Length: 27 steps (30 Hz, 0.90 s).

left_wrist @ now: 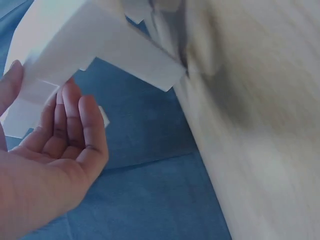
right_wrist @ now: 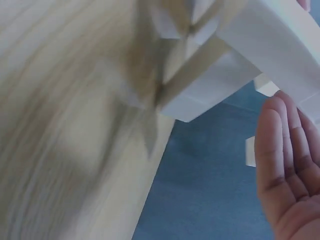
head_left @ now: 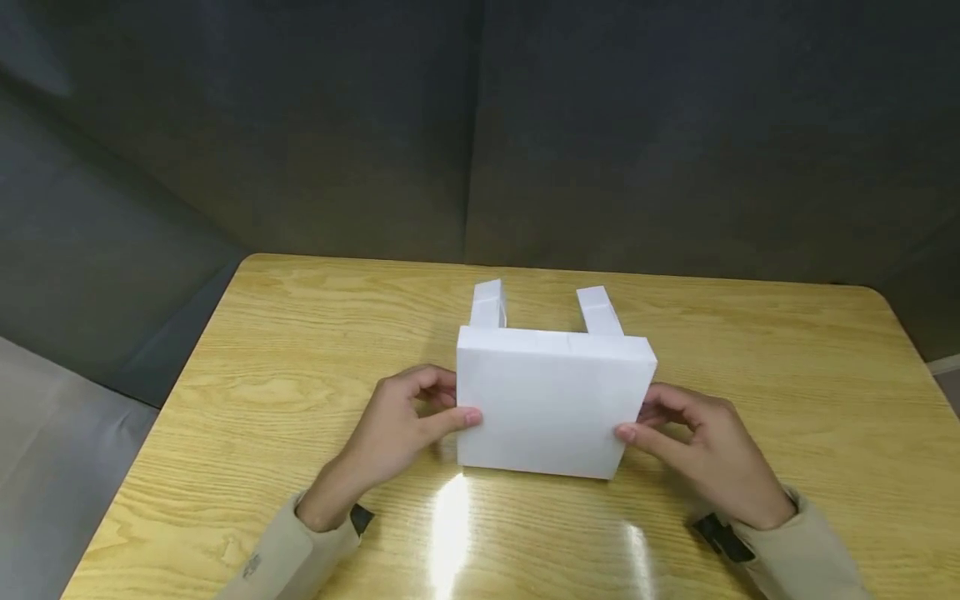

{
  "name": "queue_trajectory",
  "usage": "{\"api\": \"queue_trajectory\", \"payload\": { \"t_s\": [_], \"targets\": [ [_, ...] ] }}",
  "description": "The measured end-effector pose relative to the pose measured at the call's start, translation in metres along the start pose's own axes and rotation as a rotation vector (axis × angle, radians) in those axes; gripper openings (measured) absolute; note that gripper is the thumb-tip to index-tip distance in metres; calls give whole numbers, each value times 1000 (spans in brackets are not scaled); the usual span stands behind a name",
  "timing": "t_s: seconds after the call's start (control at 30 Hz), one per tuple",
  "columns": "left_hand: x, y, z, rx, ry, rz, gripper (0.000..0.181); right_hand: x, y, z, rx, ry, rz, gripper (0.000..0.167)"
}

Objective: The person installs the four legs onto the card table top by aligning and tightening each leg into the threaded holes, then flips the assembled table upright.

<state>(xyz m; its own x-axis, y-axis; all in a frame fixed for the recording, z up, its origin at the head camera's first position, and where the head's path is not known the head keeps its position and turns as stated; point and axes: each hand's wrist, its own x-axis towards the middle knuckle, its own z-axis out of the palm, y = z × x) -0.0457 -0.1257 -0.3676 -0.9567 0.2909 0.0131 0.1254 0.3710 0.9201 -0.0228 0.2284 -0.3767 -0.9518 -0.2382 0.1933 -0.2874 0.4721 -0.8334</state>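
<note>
A white box-like piece (head_left: 547,408), apparently of paper or card, is tilted up on edge above the table with its broad flat face towards me. Two white strips (head_left: 487,302) stick out behind its top edge. On its left side my left hand (head_left: 397,421) grips the edge, thumb on the face and fingers behind. The right hand (head_left: 708,442) holds the opposite edge in the same way. In the left wrist view a leg-like white part (left_wrist: 140,60) juts from the piece towards the tabletop; the right wrist view shows a similar leg (right_wrist: 210,85). Whether these touch the table is unclear.
The wooden table (head_left: 300,333) spreads under both hands, with light glare near its front. Dark partition panels (head_left: 600,142) stand behind it and along the left. Long sleeves (head_left: 806,542) and dark straps cover the wrists.
</note>
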Motion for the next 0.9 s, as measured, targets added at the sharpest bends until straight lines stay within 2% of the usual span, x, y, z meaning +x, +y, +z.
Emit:
{"api": "queue_trajectory", "payload": {
  "t_s": [0.27,0.5,0.67,0.9],
  "targets": [
    [9,14,-5,-2,-2,-2,30,8,-5,-10,72,-18,86,14],
    [25,25,-8,-65,-24,-73,30,23,-6,-17,169,-78,176,20],
    [38,27,-9,-95,-41,-122,29,33,-4,-16,224,-73,192,23],
    [52,25,-9,-120,-32,-159,30,46,-2,-15,261,-66,234,33]
  ]
}}
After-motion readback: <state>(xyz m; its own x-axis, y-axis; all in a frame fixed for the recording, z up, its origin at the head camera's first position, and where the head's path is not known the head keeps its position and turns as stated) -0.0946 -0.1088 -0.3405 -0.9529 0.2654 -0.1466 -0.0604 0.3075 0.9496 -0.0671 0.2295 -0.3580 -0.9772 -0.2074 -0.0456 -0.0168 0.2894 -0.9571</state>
